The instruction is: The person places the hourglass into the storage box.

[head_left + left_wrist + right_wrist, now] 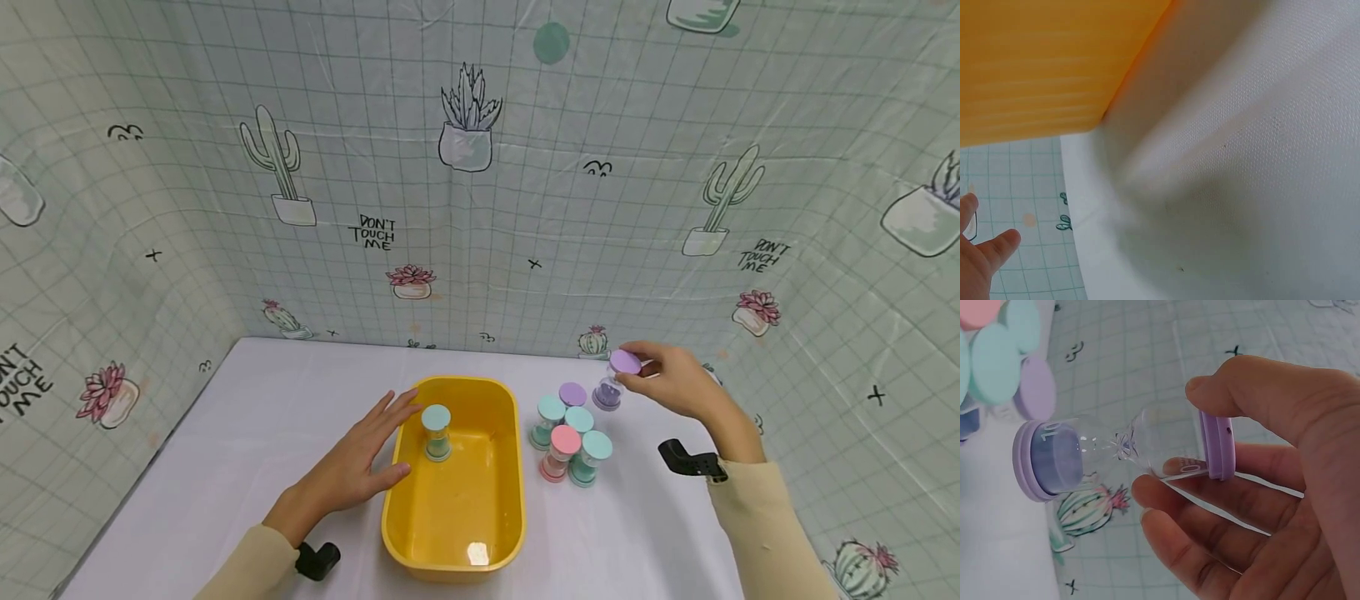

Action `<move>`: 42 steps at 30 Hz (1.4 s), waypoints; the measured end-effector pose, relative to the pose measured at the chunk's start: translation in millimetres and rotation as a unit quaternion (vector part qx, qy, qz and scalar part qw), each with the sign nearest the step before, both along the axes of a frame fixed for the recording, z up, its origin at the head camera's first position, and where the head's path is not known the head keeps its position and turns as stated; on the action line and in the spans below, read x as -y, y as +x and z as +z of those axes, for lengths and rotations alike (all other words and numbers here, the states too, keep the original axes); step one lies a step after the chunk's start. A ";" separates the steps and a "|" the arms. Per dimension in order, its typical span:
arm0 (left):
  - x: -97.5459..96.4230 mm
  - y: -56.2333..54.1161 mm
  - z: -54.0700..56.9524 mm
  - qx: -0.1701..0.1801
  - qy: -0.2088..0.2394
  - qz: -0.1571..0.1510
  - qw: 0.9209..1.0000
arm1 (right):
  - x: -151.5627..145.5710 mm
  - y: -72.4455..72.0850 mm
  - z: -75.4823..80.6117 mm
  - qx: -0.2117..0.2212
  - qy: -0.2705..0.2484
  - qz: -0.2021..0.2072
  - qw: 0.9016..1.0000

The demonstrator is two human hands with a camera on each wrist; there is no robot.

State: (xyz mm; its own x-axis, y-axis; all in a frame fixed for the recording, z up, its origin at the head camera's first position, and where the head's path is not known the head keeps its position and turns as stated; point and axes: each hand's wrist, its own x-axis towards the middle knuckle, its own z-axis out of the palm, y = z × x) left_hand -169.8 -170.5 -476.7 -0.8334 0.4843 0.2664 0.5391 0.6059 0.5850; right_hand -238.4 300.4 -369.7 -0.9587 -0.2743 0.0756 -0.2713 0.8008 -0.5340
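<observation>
My right hand pinches a purple-capped hourglass by its top end, thumb on one side and fingers on the other. Purple sand lies in the lower bulb in the right wrist view. My left hand has its fingers spread at the left rim of a yellow tub; whether it touches the rim I cannot tell. Inside the tub, toward the back left, a mint hourglass stands upright. Left of my right hand, several hourglasses cluster on the table, among them a pink one and another purple one.
A white cloth covers the table. Behind it and at both sides hangs a grid-patterned curtain printed with cacti. Mint hourglasses stand close against the pink one, right of the tub.
</observation>
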 end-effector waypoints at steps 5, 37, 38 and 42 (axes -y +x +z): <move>0.1 -1.0 0.3 -0.003 0.000 -0.001 1.000 | 11.1 1.3 12.9 -0.009 0.002 0.007 1.000; 1.4 2.4 -0.7 -0.008 0.003 -0.003 1.000 | 130.4 7.6 68.2 -0.003 -0.032 0.138 0.990; 0.9 2.7 -0.2 -0.007 0.002 -0.002 1.000 | 134.2 7.2 67.9 -0.001 -0.032 0.145 0.989; -1.0 3.1 0.8 -0.003 -0.003 0.006 1.000 | 148.0 6.8 64.9 0.009 -0.046 0.174 0.984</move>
State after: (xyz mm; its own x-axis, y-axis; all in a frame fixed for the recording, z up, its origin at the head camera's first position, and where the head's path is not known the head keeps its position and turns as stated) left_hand -166.7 -169.4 -475.9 -0.8371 0.4768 0.2683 0.5359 0.6159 0.5775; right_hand -231.6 152.4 -304.8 -0.8094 -0.5790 0.0984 -0.5099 0.6097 -0.6068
